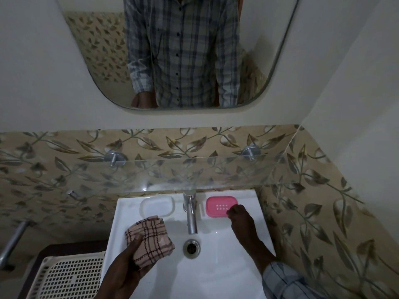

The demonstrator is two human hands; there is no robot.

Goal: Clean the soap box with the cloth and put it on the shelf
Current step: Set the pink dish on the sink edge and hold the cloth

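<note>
A pink soap box point(218, 205) with small drain holes lies on the back right rim of the white sink point(218, 264). My right hand point(238, 215) touches its front right corner, fingers curled at the edge; whether it grips the box is unclear. My left hand point(127, 264) holds a folded beige checked cloth point(150, 240) over the sink's left side. A clear lid or tray point(157, 206) rests on the back left rim. A glass shelf point(194, 171) on two metal brackets runs along the tiled wall above the sink.
A chrome tap point(191, 214) stands between the two soap dishes, with the drain point(191, 248) below it. A cream perforated basket point(71, 277) sits at lower left beside a metal rail point(13, 242). A mirror point(183, 52) hangs above, reflecting a checked shirt.
</note>
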